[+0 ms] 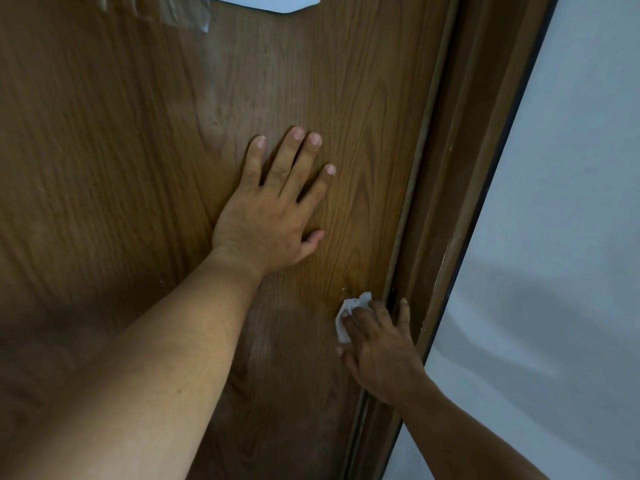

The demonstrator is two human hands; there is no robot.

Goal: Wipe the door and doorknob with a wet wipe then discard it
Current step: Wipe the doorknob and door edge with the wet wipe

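A brown wood-grain door (pixel 138 150) fills most of the view. My left hand (pixel 270 209) lies flat on the door with its fingers spread, holding nothing. Lower right, my right hand (pixel 381 348) presses a crumpled white wet wipe (pixel 348 311) against the door close to its right edge; the fingers cover most of the wipe. No doorknob is in view.
The brown door frame (pixel 460 188) runs diagonally along the door's right edge, with a pale wall (pixel 561 237) beyond it. A white sheet of paper (pixel 270 1) and a strip of clear tape (pixel 194 15) sit at the top of the door.
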